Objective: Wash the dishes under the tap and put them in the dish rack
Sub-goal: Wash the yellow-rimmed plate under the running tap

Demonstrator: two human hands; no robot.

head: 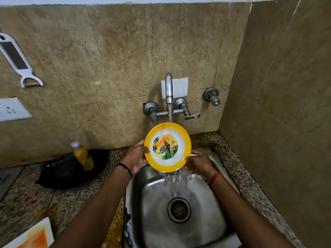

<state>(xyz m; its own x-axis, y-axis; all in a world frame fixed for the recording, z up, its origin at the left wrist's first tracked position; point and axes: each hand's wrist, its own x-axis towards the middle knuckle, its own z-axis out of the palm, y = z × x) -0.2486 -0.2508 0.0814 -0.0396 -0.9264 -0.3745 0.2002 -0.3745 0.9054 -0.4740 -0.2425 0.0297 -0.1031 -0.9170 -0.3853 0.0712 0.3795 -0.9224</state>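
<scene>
1. Far left of the left grip, hung on the wall: white grater-peeler (17,59), kept off the tabletop (26,192); below it, a wall socket (12,109).
2. Nearer, left of the left grip: yellow dish-soap bottle (82,156) leaning on a black tray (71,169), likely set within reach for washing.
3. Left hand (137,156): grip clamped on the plate's left rim, thumb over the front edge.
4. Between both grips: yellow-rimmed plate (167,147) with an animal print, tilted face-up toward the tap (168,88), probably so the stream strikes the centre and sheets off the low edge.
5. Right hand (198,164): grip curled round the right rim, steadying the tilt.
6. Below both grips: steel sink (211,212) catching the runoff.
7. No dish rack in view; racking not yet done.
</scene>
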